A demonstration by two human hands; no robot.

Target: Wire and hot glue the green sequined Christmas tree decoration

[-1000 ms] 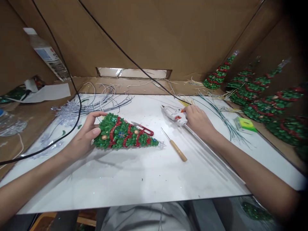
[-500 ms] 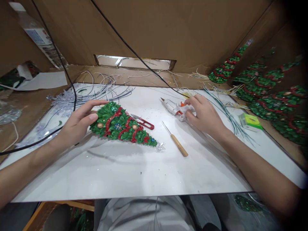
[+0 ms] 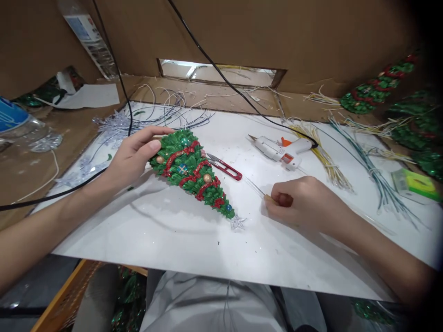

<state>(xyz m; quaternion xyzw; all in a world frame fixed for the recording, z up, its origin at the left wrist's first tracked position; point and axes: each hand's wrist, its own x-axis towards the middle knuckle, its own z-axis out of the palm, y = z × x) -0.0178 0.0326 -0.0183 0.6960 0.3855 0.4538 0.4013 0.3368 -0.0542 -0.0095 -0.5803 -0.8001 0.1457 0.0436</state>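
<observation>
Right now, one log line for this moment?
left hand: grips tree base | right hand: closed on awl | glue gun: lying on board

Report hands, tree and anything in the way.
Left hand grips the tree by its base, over the white board. Right hand closed on the awl handle. Red snips lie beside the tree, near the awl's tip.

We log a small green cone tree (image 3: 194,177) with red garland, gold and blue baubles, and a clear star at its tip. It lies on its side on the white bench (image 3: 194,249), base in our left hand (image 3: 133,159), tip toward us. The awl (image 3: 256,188) has a thin needle that lies low over the bench, and its wooden handle is closed in our right hand (image 3: 301,203).
</observation>
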